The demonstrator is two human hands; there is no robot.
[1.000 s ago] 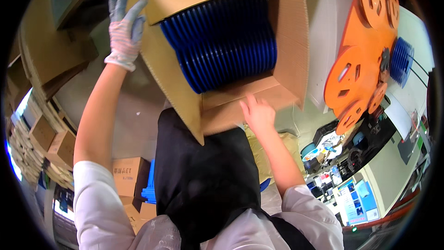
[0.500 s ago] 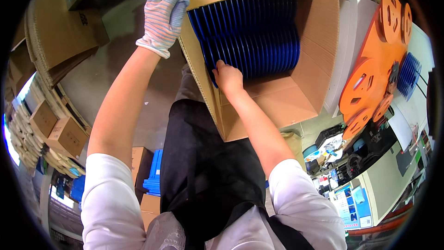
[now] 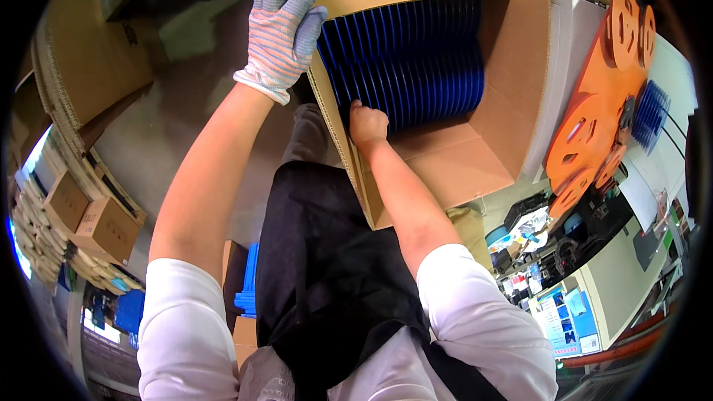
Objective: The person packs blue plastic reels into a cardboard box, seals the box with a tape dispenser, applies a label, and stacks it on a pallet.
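Observation:
A large open cardboard box (image 3: 464, 172) stands tilted in front of me. Inside it is a row of thin, dark blue discs (image 3: 420, 78) on edge, packed closely with rounded rims. My bare right hand (image 3: 368, 128) reaches into the box at the row's left end. Its fingers are curled at the edge of the leftmost discs, and the fingertips are partly hidden among them. My left hand (image 3: 281, 38), in a striped knit glove, is at the box's upper left edge with its fingers stretched out and apart.
An orange panel with cut-out round parts (image 3: 587, 119) and another blue finned stack (image 3: 650, 119) are on the right. A cluttered workbench (image 3: 624, 289) stands lower right. Cardboard boxes (image 3: 108, 226) lie at left, with blue pieces (image 3: 249, 282) beside my leg.
The box and both hands appear shifted slightly right in view. My right hand has gone a little deeper between the box's left wall and the discs. The left hand keeps its spread pose.

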